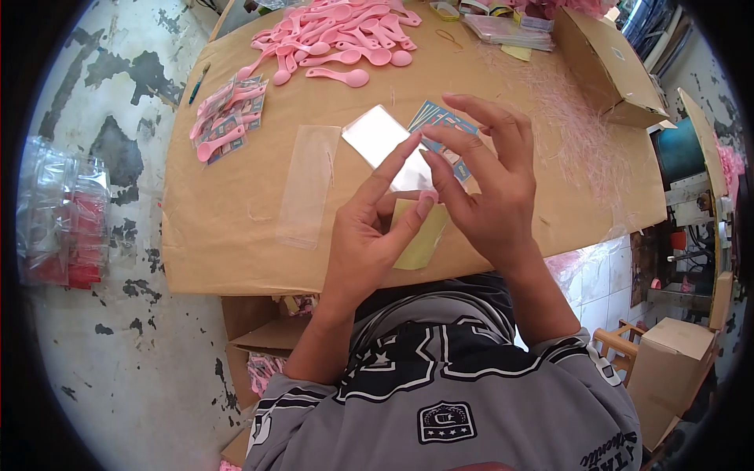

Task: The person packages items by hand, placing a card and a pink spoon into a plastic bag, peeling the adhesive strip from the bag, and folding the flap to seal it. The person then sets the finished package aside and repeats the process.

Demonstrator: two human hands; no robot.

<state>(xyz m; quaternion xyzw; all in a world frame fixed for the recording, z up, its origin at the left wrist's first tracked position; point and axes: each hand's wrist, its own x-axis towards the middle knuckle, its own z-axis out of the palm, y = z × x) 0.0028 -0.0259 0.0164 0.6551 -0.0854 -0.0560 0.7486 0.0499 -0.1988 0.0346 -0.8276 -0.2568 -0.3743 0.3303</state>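
My left hand [373, 228] is raised over the near part of the table, its thumb curled in by a small pink piece [429, 196] that I cannot make out. Its index finger points up towards my right hand [493, 177], which holds nothing visible; there the thumb and fingers are apart. Beneath the hands lie a shiny white stack of clear sleeves [378, 135] and a fan of blue printed cards [459, 118], partly covered by my fingers. A yellow-green sheet [420, 239] shows below my left thumb at the table's near edge.
Pink spoons [338, 35] are heaped at the back. Packed spoons with cards [228, 118] lie at the left, beside a long clear plastic bag [308, 188]. Pink shreds [577, 133] and an open cardboard box [609, 67] occupy the right side.
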